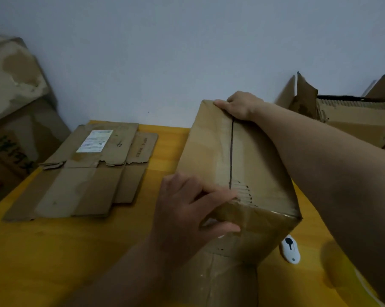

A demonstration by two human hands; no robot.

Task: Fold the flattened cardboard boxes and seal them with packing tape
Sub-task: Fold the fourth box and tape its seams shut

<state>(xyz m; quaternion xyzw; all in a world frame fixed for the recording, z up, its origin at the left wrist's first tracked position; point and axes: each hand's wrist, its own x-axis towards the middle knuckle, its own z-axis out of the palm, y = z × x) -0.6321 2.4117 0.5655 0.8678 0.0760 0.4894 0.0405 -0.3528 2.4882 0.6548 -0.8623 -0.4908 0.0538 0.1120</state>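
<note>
A folded-up brown cardboard box stands on the yellow table, its two top flaps meeting along a dark centre seam. My left hand grips the box's near top edge, fingers lying on the flaps and thumb on the front face. My right hand reaches across and holds the far top edge, fingers curled over it. A stack of flattened cardboard boxes lies to the left on the table, the top one bearing a white label. No tape roll is visible.
A small white cutter lies on the table right of the box. Open, worn cartons stand at the back right, and large boxes lean at the left against the pale wall.
</note>
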